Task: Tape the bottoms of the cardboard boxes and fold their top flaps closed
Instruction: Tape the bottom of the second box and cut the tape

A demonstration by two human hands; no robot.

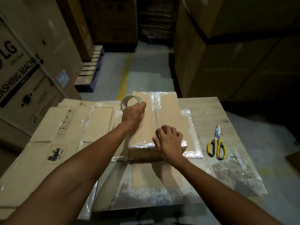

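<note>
Reaching up from the bottom edge with both arms [68, 181]. Resting right hand [169, 140], fingers bent, on near edge of box [168, 109] mid-frame; cannot tell whether pinching or pressing. Clasping tape roll [128, 101] in left hand [134, 113] at its upper-left corner. Could wrinkle or drift off-centre if roll tilts. Closed on top; contents hidden.

Scissors [216, 144] lie right of the box [168, 111]; flattened cartons [65, 127] crowd its left.

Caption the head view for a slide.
Left hand holds tape roll over cardboard box; right hand rests on its near edge.
</note>
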